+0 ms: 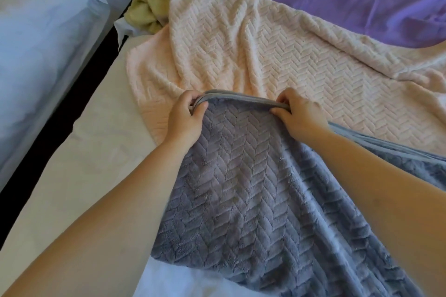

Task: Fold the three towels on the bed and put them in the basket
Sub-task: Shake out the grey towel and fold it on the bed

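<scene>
White bed point(79, 166) carries the pink towel point(253, 55); over its near edge, both hands' grip pinches the grey towel point(241, 188) hem, left hand point(185, 118), right hand point(299, 116). First fold; next, lay it flat.

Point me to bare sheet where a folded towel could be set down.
Bare white sheet lies left of the grey towel, out to the mattress edge, under the left forearm. The middle and right are crowded: pink towel, purple towel, yellow cloth bunched far left.
</scene>
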Demonstrator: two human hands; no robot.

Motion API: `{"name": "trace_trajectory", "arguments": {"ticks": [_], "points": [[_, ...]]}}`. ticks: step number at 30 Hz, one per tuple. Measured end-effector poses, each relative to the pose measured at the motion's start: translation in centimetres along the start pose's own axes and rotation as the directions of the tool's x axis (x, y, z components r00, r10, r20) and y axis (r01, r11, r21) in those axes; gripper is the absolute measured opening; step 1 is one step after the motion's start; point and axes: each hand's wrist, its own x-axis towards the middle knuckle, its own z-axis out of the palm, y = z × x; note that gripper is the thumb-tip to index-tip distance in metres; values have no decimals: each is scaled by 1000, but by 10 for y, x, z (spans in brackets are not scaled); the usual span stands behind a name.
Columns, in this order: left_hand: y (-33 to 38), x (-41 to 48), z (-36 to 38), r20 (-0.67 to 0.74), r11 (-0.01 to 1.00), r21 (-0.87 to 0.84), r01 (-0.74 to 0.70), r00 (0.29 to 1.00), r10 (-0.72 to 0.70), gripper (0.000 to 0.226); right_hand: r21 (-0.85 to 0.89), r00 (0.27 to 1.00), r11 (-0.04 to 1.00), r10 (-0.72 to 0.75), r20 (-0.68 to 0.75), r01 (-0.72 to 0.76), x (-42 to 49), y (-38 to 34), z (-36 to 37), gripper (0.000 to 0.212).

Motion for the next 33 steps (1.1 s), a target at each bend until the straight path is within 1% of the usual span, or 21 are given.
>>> {"name": "trace_trajectory", "arguments": {"ticks": [1, 3, 5, 7, 9, 11, 14, 15, 16, 19, 21, 24, 25, 26, 27, 28, 29, 30, 31, 32, 33], "points": [[-1, 0, 2, 23, 999, 31, 35, 999, -36, 17, -71, 1000, 998, -5, -20, 4, 3, 0, 2, 18], [-5, -4, 5, 74, 982, 125, 142, 986, -152, 29, -244, 999, 970, 33, 23, -26, 3, 0, 11, 23], [-9, -14, 0, 81, 961, 170, 216, 969, -232, 41, -312, 998, 949, 56, 7, -51, -4, 1, 22, 32], [-11, -33, -13, 89, 946, 193, 260, 956, -280, 53, -246, 994, 969, 4, -112, -31, -19, -5, 28, 39], [-18, -60, -33, 116, 921, 262, 289, 938, -327, 66, -144, 983, 989, -63, -173, 38, -39, -17, 31, 43], [-24, -92, -52, 145, 877, 352, 326, 907, -396, 71, -58, 985, 995, -94, -144, 86, -64, -29, 33, 46], [-32, -136, -65, 256, 833, 364, 416, 816, -519, 50, 12, 994, 994, -108, -1, 108, -112, -48, 41, 53], [-33, -147, -64, 281, 849, 332, 410, 817, -504, 44, 14, 992, 994, -111, 51, 111, -127, -53, 45, 55], [-34, -156, -63, 275, 878, 294, 378, 846, -457, 41, 4, 989, 994, -110, 95, 110, -141, -57, 49, 57], [-46, -165, -73, 91, 930, 273, 247, 956, -280, 34, -91, 987, 992, -72, 142, 86, -173, -60, 59, 58], [-59, -159, -89, 24, 911, 337, 238, 965, -261, 32, -188, 989, 980, -33, 144, 60, -188, -54, 60, 58], [-72, -157, -107, 63, 835, 479, 272, 938, -342, 34, -288, 981, 957, 15, 196, 43, -205, -38, 60, 59], [-70, -159, -107, 38, 795, 543, 271, 937, -346, 34, -290, 982, 956, 25, 185, 30, -209, -34, 59, 58], [-66, -161, -106, -16, 749, 617, 242, 955, -296, 34, -278, 987, 960, 38, 154, 7, -213, -31, 58, 58], [-61, -165, -101, -65, 705, 689, 169, 983, -173, 35, -258, 991, 966, 57, 121, -24, -216, -29, 57, 57], [-53, -172, -91, -51, 674, 737, 50, 999, -18, 39, -244, 992, 968, 78, 101, -51, -220, -28, 56, 57], [-42, -180, -77, 15, 663, 741, -105, 990, 140, 44, -243, 990, 968, 93, 106, -65, -223, -27, 58, 58], [-32, -189, -63, 131, 655, 700, -284, 953, 273, 47, -248, 988, 967, 97, 123, -64, -226, -26, 61, 59], [-27, -198, -47, 279, 621, 646, -444, 894, 350, 48, -244, 985, 968, 96, 143, -59, -230, -25, 65, 61], [-25, -205, -33, 413, 583, 609, -538, 842, 346, 49, -231, 984, 971, 94, 151, -58, -232, -22, 67, 62], [-29, -210, -25, 506, 558, 608, -565, 817, 276, 52, -219, 985, 974, 95, 147, -61, -233, -17, 66, 62]]}}
